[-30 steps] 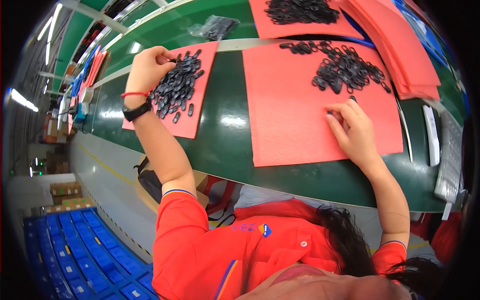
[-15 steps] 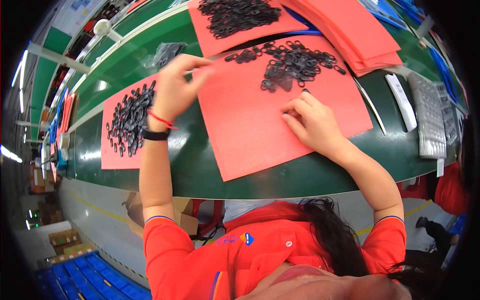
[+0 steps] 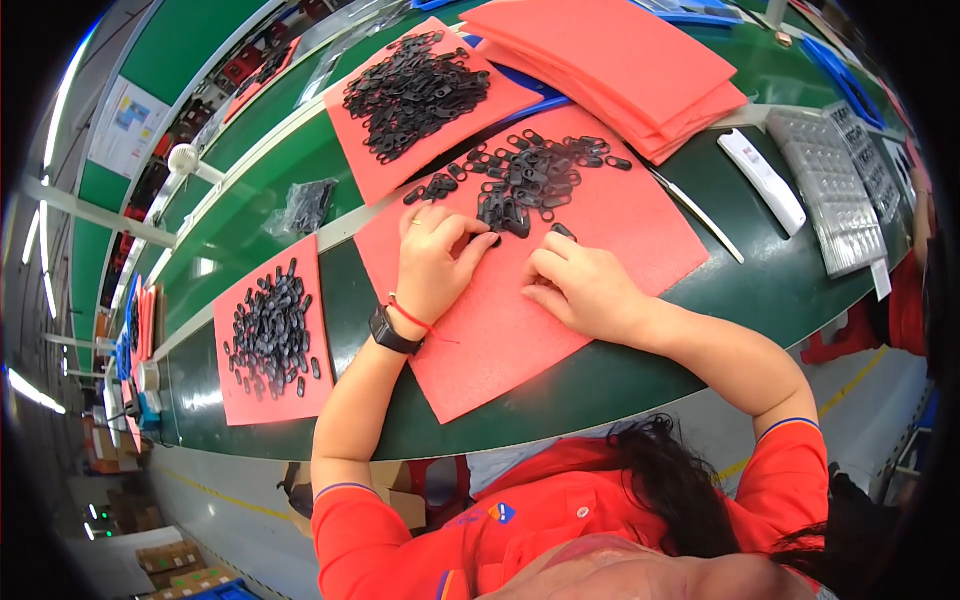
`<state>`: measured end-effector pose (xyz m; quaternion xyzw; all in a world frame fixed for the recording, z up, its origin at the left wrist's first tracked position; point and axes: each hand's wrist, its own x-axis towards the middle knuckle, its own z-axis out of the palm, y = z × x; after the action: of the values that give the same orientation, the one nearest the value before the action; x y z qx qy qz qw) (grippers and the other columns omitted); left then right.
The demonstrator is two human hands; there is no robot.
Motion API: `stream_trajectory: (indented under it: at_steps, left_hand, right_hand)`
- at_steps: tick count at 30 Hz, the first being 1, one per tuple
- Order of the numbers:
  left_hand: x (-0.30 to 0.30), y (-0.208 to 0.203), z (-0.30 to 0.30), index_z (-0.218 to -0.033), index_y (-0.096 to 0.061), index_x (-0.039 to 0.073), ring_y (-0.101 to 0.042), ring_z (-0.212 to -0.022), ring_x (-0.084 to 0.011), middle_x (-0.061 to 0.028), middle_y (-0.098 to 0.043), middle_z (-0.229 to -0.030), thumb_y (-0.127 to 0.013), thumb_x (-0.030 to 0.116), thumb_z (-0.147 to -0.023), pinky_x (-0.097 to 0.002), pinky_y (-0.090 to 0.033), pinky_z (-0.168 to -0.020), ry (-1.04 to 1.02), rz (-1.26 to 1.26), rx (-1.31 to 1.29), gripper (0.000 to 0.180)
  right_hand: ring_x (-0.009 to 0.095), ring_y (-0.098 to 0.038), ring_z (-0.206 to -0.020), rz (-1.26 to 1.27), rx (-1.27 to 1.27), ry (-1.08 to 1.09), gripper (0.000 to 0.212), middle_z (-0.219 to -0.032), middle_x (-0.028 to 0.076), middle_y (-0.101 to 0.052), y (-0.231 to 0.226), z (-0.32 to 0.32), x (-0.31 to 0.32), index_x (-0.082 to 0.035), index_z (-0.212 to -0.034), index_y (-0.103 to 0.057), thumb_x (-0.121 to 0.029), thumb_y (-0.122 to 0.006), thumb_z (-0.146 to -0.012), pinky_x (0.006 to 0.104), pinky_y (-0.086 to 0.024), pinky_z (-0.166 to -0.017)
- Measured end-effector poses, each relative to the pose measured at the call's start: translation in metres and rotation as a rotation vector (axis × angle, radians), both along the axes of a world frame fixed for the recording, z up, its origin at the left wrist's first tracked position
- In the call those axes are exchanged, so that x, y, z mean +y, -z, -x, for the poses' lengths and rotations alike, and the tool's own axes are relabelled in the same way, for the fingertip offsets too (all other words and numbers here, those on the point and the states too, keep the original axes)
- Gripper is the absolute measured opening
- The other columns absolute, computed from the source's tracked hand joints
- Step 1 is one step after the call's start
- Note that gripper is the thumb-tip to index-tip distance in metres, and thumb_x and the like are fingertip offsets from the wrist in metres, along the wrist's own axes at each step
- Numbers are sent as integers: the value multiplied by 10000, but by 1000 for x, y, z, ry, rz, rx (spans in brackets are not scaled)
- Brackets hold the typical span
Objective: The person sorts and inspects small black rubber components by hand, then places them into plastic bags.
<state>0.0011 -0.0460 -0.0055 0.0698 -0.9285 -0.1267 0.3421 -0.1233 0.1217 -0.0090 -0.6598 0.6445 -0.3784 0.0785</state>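
Centrally, a pile of black looped pieces [image 3: 530, 180] lay on the upper part of a pink mat [image 3: 480, 355]. At its near edge, the left hand [image 3: 432, 262] had thumb and forefinger pinched together beside a dark piece; whether they gripped it, I couldn't tell. The right hand [image 3: 590, 292] curled over the mat, a black piece [image 3: 563, 231] by its fingers, its grip unclear. Leftward, a smaller black heap [image 3: 272, 330] covered another mat [image 3: 258, 411].
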Motion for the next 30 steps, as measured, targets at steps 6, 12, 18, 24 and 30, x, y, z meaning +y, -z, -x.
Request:
stream_trajectory:
  at_steps: [6,12,18,24,30]
  left_hand:
    - [17,-8,1,-841,-616,64,-484,-627,-163,-44,-517,-722,-628,70,-757,-303,-388,-675,-26,-274,59,85]
    - [28,-1,0,-1052,-556,24,-498,-618,-81,-35,-538,-790,-529,25,-852,-200,-413,-538,223,-720,39,202]
    - [35,-9,-2,-998,-540,-15,-557,-588,-72,-45,-580,-761,-564,66,-849,-181,-457,-496,178,-1480,-15,171]
    - [28,-13,-7,-962,-579,-19,-553,-600,-69,-38,-589,-760,-591,59,-829,-173,-433,-500,253,-1472,-80,154]
    - [32,-13,-5,-940,-602,5,-509,-576,-43,-39,-616,-773,-617,87,-819,-150,-385,-498,212,-1557,-85,146]
  right_hand:
    - [268,-544,-645,93,-89,3,131,-770,103,-484,-2,0,-3,-44,-788,-517,-89,-633,-748,360,-444,-551]
    - [255,-527,-660,169,-135,21,103,-771,102,-491,-6,-5,-3,-40,-865,-565,-45,-601,-769,335,-437,-571]
    - [255,-548,-659,142,-255,-108,96,-753,100,-523,-4,-6,-2,-27,-861,-578,-31,-597,-767,324,-444,-573]
    - [253,-565,-655,137,-246,-115,101,-746,101,-555,-4,-5,-1,-23,-848,-576,-22,-608,-751,325,-453,-566]
    - [253,-574,-656,133,-262,-158,110,-755,106,-568,-4,-3,-1,-19,-849,-577,-9,-610,-745,321,-458,-567]
